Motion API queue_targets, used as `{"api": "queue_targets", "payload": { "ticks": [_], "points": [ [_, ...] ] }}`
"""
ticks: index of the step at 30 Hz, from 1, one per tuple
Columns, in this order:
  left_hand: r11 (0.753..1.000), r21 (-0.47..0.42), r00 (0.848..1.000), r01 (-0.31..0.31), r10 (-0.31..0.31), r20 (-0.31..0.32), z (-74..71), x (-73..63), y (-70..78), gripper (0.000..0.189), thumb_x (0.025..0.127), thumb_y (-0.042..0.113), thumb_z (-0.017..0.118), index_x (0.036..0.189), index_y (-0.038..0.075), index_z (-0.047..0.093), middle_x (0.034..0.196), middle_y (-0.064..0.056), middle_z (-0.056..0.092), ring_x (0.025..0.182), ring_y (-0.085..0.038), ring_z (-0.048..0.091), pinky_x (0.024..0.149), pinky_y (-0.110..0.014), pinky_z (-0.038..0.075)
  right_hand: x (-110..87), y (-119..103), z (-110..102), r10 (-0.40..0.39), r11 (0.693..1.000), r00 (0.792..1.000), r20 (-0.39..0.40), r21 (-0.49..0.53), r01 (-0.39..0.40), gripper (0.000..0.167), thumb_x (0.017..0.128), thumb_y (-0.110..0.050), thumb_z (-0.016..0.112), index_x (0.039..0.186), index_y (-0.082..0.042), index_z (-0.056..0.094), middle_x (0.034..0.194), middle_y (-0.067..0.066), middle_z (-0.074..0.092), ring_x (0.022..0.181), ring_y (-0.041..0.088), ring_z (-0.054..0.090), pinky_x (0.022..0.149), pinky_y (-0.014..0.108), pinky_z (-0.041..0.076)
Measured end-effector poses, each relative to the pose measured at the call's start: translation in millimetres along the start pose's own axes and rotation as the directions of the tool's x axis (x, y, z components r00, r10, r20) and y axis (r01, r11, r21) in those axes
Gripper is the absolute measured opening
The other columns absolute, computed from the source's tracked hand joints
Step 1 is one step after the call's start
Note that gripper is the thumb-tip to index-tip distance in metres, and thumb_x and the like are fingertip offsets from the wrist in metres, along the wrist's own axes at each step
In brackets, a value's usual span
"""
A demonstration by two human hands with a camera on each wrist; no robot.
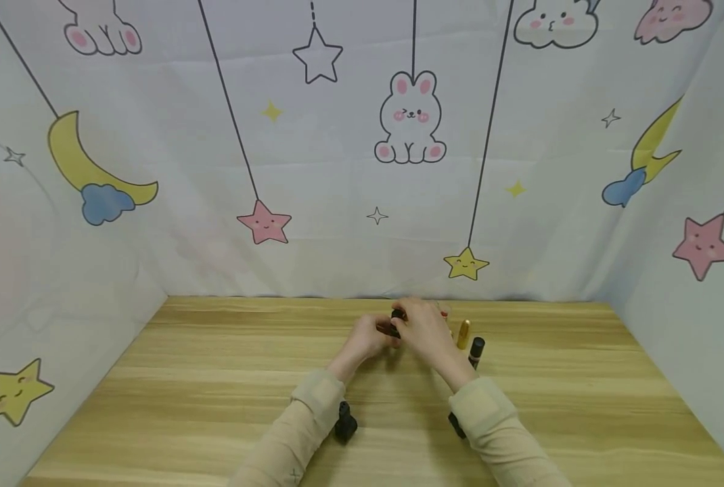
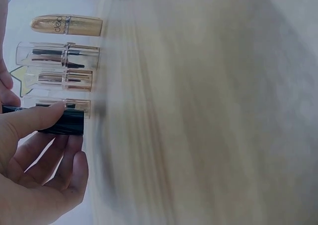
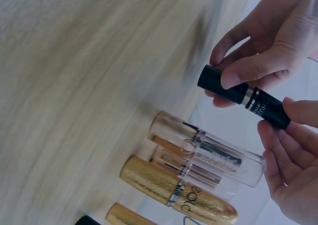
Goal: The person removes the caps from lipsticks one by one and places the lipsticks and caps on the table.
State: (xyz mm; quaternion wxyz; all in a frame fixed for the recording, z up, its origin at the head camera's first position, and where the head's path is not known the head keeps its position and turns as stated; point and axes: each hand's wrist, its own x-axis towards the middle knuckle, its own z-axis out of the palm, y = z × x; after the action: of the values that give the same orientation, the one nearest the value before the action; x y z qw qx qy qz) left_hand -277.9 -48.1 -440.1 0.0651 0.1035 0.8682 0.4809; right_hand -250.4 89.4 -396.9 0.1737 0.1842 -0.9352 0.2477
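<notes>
In the right wrist view a black lipstick tube [image 3: 271,109] with white lettering and a silver band is held between both hands above the table. My left hand [image 3: 268,46] pinches its lower black part between thumb and fingers. The other end is pinched by the fingertips of my right hand [image 3: 298,160]. In the head view my left hand [image 1: 365,338] and right hand [image 1: 425,329] meet at the tube, covering most of it. Close beside them stand a clear-cased lipstick [image 3: 208,148] and a gold lipstick [image 3: 179,190] with dark lettering.
Right of the hands, another gold lipstick [image 1: 463,334] and a black tube [image 1: 476,350] stand upright on the wooden table [image 1: 228,379]. A printed cloth [image 1: 337,149] hangs behind. Black devices [image 1: 345,425] show by the sleeves.
</notes>
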Motion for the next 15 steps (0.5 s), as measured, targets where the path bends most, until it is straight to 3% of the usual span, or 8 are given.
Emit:
{"api": "queue_targets", "payload": {
  "ticks": [5,11,15],
  "points": [
    [1.0,0.006,1.0,0.008,-0.008,-0.015,-5.3,-3.4,0.3,0.028,0.076,0.006,0.078,0.104,0.003,0.073,0.101,-0.014,0.073,0.094,-0.028,0.068,0.086,-0.039,0.055,1.3,-6,-2,-0.006,1.0,1.0,-0.021,0.004,0.006,0.021,0.085,-0.014,0.072,0.105,-0.007,0.071,0.102,0.009,0.072,0.089,0.025,0.068,0.085,0.045,0.048],
    [1.0,0.002,1.0,0.019,-0.019,-0.016,-14.6,-9.9,-0.7,0.029,0.078,0.007,0.077,0.106,0.003,0.072,0.106,-0.015,0.072,0.102,-0.031,0.067,0.094,-0.044,0.052,2.4,-15,-6,0.011,0.999,1.0,-0.025,0.034,-0.011,0.022,0.086,-0.016,0.071,0.107,-0.008,0.071,0.103,0.007,0.072,0.086,0.023,0.068,0.078,0.04,0.053],
    [1.0,-0.001,1.0,-0.005,0.005,-0.007,-21.7,-13.8,-2.5,0.029,0.078,0.006,0.077,0.106,0.0,0.07,0.107,-0.017,0.072,0.103,-0.031,0.066,0.095,-0.046,0.051,3.3,-21,-9,0.003,0.999,0.999,-0.033,0.046,-0.002,0.021,0.087,-0.016,0.07,0.106,-0.009,0.07,0.1,0.006,0.072,0.085,0.021,0.069,0.075,0.039,0.054]
  ]
}}
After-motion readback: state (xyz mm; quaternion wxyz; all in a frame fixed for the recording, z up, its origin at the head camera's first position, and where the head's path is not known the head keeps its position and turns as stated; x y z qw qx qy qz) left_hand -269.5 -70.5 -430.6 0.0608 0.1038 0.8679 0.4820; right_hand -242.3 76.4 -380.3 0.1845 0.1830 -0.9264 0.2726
